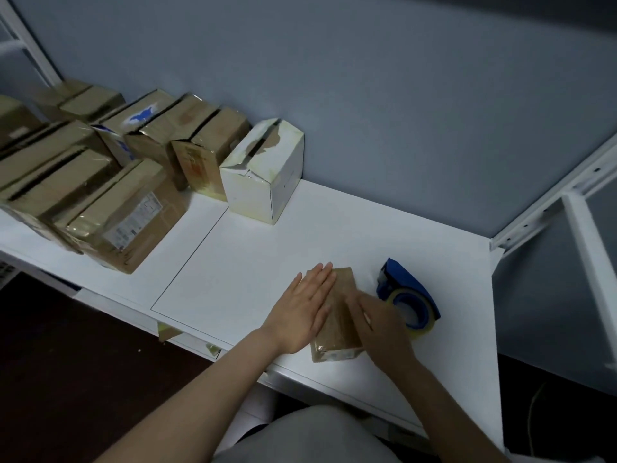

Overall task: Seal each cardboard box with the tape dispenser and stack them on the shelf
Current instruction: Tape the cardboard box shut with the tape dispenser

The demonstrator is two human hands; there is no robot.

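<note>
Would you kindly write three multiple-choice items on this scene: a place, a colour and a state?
1. Where is the tape dispenser relative to the small box? A left of it; B right of it; C on top of it.
2. What colour is the dispenser? A red; B blue; C green.
3. The left hand is: A flat on the small box; B gripping the dispenser; C in a fist.
Answers: B, it sits by the box's right side; B, its body is blue; A, straight fingers rest on the box.
</note>
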